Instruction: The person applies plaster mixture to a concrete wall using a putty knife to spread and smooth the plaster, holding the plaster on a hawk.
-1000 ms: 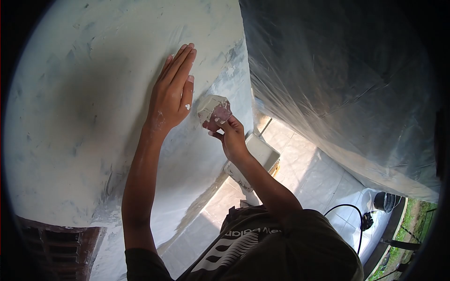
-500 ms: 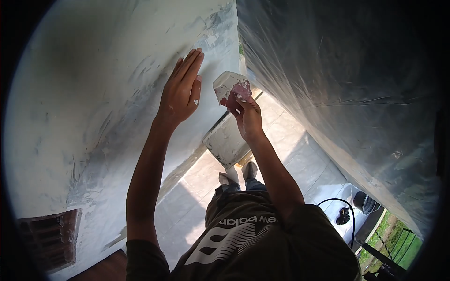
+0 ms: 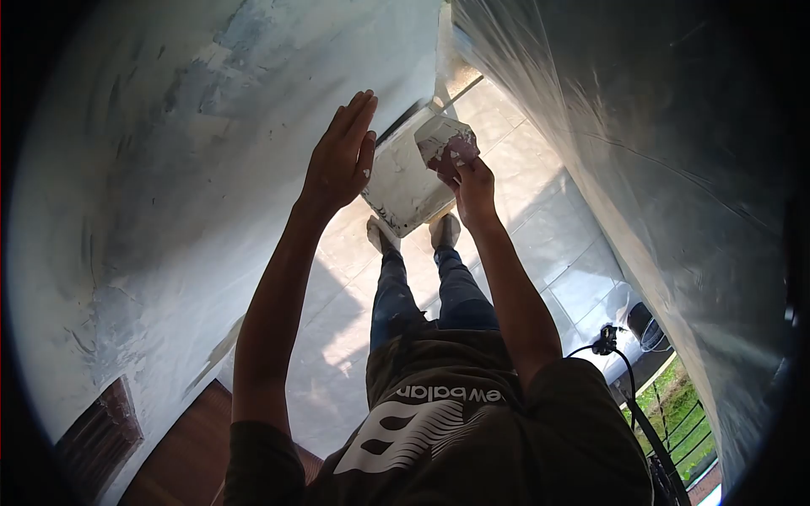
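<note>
My left hand (image 3: 339, 164) is raised with its fingers stretched out and lying side by side, beside the pale, patchy wall (image 3: 194, 152); whether it touches the wall I cannot tell. It holds nothing, and a white smear shows near the thumb. My right hand (image 3: 472, 190) grips a flat reddish scraper (image 3: 447, 145) by its lower edge. Whitish paste coats the scraper's upper part. Below and behind the scraper, a paste-smeared rectangular board or tray (image 3: 403, 181) lies in front of my feet.
Clear plastic sheeting (image 3: 624, 169) hangs along the right side. Underfoot is a tiled floor (image 3: 540, 219). A black bucket (image 3: 648, 327) and a black cable (image 3: 629, 371) are at the lower right, near a railing (image 3: 688, 430). A brown slatted opening (image 3: 101, 438) is at the lower left.
The view has tilted, showing more of my legs and the floor board. Relative to the wall's edge, my right hand with the scraper is farther out over the board. My left hand stays outstretched.
</note>
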Tool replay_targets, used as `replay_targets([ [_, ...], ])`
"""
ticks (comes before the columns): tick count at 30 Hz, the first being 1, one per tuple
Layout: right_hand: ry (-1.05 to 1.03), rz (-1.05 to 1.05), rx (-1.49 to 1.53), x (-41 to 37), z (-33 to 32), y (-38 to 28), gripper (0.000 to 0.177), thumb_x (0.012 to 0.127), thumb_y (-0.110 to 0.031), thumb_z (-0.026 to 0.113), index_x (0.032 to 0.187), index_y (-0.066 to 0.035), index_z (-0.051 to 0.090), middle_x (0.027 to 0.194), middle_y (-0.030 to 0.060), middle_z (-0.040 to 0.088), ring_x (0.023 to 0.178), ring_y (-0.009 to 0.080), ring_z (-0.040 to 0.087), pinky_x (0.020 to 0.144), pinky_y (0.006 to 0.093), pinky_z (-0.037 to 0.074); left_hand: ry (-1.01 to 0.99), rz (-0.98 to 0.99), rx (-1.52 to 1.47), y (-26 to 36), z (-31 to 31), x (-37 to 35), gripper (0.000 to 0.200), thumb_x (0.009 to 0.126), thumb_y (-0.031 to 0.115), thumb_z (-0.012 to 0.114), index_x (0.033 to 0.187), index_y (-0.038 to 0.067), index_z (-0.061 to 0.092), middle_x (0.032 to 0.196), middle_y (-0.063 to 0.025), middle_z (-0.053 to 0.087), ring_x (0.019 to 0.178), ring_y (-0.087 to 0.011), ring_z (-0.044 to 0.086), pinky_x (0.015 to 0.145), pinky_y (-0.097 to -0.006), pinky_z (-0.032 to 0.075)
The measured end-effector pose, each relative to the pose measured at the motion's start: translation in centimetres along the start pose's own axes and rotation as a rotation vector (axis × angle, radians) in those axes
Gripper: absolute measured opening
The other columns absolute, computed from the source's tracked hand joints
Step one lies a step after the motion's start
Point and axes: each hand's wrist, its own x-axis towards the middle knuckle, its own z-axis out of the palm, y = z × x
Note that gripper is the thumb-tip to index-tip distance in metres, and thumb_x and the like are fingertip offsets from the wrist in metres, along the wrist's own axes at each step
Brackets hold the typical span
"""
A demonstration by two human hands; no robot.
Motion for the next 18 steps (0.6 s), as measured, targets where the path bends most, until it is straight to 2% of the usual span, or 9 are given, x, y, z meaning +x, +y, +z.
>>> replay_targets([
  [6,0.023,-0.019,0.037,3.4,-1.3,7.2,0.032,0.095,0.0,0.051,0.126,0.007,0.052,0.118,0.0168,0.062,0.105,0.0264,0.067,0.092,0.0401,0.059,-0.116,-0.107,-0.06,-5.8,6.2,-3.7,0.045,0.101,0.009,0.045,0.145,0.001,0.041,0.15,-0.0176,0.043,0.142,-0.0312,0.038,0.119,-0.0437,0.03],
  [8,0.061,0.012,0.01,4.8,-1.7,9.9,0.032,0.094,0.002,0.052,0.125,0.008,0.052,0.117,0.017,0.062,0.105,0.026,0.067,0.092,0.0402,0.06,-0.112,-0.095,-0.062,-7.4,7.8,-4.9,0.044,0.098,0.007,0.049,0.141,-0.003,0.045,0.144,-0.0223,0.048,0.137,-0.0359,0.044,0.116,-0.046,0.034],
  [10,0.196,-0.07,-0.199,7.8,-3.3,14.3,0.02,0.088,0.001,0.058,0.106,0.003,0.067,0.095,0.0107,0.07,0.087,0.0214,0.071,0.073,0.0297,0.056,-0.157,-0.14,-0.086,-8.7,9.7,-5.8,0.044,0.1,0.008,0.046,0.143,-0.001,0.043,0.148,-0.0202,0.045,0.14,-0.0339,0.04,0.117,-0.0438,0.033],
  [11,0.209,-0.058,-0.192,9.2,-4.1,16.4,0.02,0.088,0.001,0.058,0.106,0.003,0.067,0.095,0.0107,0.07,0.087,0.0214,0.071,0.073,0.0297,0.056,-0.189,-0.177,-0.107,-9.3,10.6,-6.2,0.044,0.103,0.009,0.043,0.146,0.001,0.041,0.151,-0.0181,0.042,0.143,-0.032,0.037,0.118,-0.0415,0.031],
  [13,0.263,-0.082,-0.654,11.5,-5.3,19.3,0.015,0.085,-0.003,0.061,0.096,0.004,0.068,0.08,0.0119,0.071,0.081,0.0221,0.073,0.07,0.0314,0.055,-0.205,-0.187,-0.121,-10.6,12.6,-7.2,0.044,0.103,0.01,0.043,0.146,0.001,0.04,0.151,-0.0186,0.042,0.143,-0.032,0.037,0.118,-0.0411,0.032],
  [15,0.302,-0.1,-0.679,13.1,-5.3,21.5,0.015,0.083,-0.005,0.063,0.094,0.005,0.067,0.076,0.0141,0.071,0.077,0.0238,0.073,0.069,0.0337,0.055,-0.221,-0.196,-0.129,-11.6,14.6,-8.0,0.044,0.103,0.01,0.042,0.146,0.001,0.04,0.151,-0.0191,0.042,0.143,-0.0321,0.038,0.117,-0.0408,0.033],
  [18,0.353,-0.08,-0.665,13.6,-1.8,20.9,0.017,0.081,-0.009,0.064,0.089,0.006,0.066,0.074,0.0182,0.071,0.073,0.0274,0.073,0.068,0.0377,0.055,-0.209,-0.238,-0.187,-13.0,16.5,-9.4,0.043,0.1,0.007,0.047,0.142,-0.003,0.044,0.146,-0.0233,0.046,0.139,-0.0361,0.042,0.116,-0.0458,0.033],
])
